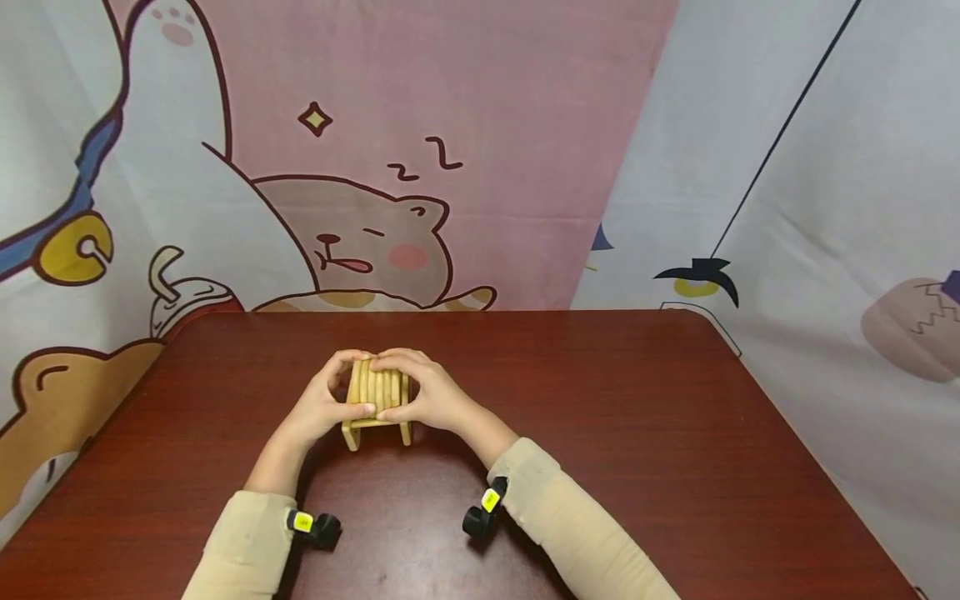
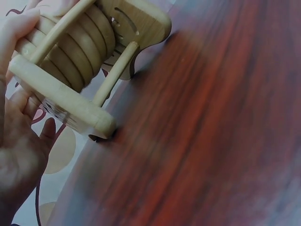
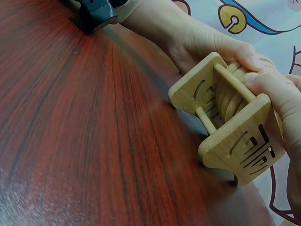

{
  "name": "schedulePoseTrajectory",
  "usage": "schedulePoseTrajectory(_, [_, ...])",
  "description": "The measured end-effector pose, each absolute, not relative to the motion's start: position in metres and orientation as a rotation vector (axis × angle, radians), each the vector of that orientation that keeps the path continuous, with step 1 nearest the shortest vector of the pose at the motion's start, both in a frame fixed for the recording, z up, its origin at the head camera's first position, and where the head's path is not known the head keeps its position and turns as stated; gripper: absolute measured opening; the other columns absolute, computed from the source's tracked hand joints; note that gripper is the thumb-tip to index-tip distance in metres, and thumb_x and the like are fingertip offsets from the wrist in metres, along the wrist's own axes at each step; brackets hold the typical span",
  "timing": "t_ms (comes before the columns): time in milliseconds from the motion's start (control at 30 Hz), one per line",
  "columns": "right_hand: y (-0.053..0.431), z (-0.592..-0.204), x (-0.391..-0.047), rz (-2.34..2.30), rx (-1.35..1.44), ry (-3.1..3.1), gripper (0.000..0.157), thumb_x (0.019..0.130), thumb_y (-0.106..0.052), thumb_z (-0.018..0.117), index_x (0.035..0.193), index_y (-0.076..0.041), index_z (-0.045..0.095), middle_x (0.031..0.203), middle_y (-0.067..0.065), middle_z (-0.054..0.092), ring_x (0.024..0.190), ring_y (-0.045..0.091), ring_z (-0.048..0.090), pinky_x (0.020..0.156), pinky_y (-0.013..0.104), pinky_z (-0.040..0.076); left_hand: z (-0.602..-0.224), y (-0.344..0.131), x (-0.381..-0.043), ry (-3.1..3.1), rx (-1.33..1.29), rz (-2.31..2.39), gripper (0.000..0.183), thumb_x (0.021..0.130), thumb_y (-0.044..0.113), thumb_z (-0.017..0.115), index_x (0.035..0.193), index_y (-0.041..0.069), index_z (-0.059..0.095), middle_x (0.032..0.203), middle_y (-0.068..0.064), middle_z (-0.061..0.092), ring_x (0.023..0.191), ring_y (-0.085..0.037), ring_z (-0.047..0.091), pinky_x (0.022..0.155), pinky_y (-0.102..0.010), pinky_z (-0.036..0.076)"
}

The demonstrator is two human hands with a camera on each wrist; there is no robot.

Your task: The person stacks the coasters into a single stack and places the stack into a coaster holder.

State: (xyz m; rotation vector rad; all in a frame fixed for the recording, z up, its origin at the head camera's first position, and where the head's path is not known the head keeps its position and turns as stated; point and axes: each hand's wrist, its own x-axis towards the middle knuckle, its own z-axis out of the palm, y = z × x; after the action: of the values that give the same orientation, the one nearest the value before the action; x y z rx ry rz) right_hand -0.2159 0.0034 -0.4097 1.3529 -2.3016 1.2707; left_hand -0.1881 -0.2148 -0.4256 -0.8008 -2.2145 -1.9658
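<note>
A small pale wooden rack (image 1: 351, 437) stands on the table, holding a row of several round wooden coasters (image 1: 380, 388). My left hand (image 1: 318, 406) grips the coasters from the left, thumb on the near side and fingers over the top. From the right, my right hand (image 1: 444, 398) holds the same row, its thumb close to the left thumb. The right wrist view shows the rack's slotted end panel (image 3: 249, 146) and its crossbars. In the left wrist view the coasters (image 2: 83, 44) sit upright between the end panels. Hands partly cover the coasters' tops.
The reddish-brown table (image 1: 637, 450) extends well to the right of the hands and toward the front. A cartoon-printed cloth (image 1: 525, 125) hangs behind the table's far edge. Each wrist wears a black camera, such as the left one (image 1: 325, 531).
</note>
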Motion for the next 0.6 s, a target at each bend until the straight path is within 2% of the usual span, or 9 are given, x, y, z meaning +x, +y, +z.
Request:
schedulePoseTrajectory(133, [0.0035, -0.4110, -0.2160, 1.286, 1.349, -2.298, 0.061, 0.067, -0.018, 0.089, 0.121, -0.013, 0.062, 0.129, 0.002, 0.055, 0.122, 0.014, 0.044, 0.100, 0.032, 0.035, -0.4259, -0.2140, -0.1890, -2.192, -0.834, -1.999, 0.064, 0.072, -0.015, 0.073, 0.128, -0.003, 0.043, 0.127, -0.003, 0.053, 0.095, -0.023, 0.058, 0.073, -0.033, 0.050])
schedulePoseTrajectory(400, [0.0038, -0.4146, -0.2156, 1.317, 1.340, -2.284, 0.060, 0.067, -0.022, 0.089, 0.120, -0.014, 0.063, 0.130, 0.001, 0.053, 0.123, 0.011, 0.043, 0.102, 0.031, 0.034, -0.4256, -0.2132, -0.1898, -2.171, -0.868, -1.985, 0.053, 0.075, -0.014, 0.070, 0.122, -0.006, 0.048, 0.133, -0.018, 0.045, 0.104, -0.024, 0.056, 0.079, -0.032, 0.049])
schedulePoseTrajectory(600, [0.0034, -0.4153, -0.2149, 1.341, 1.332, -2.242, 0.059, 0.067, -0.022, 0.089, 0.119, -0.014, 0.063, 0.129, 0.003, 0.053, 0.122, 0.012, 0.045, 0.101, 0.031, 0.035, -0.4247, -0.2122, -0.1888, -2.145, -0.841, -1.997, 0.051, 0.076, -0.016, 0.069, 0.121, -0.007, 0.049, 0.131, -0.017, 0.048, 0.101, -0.024, 0.057, 0.077, -0.031, 0.049])
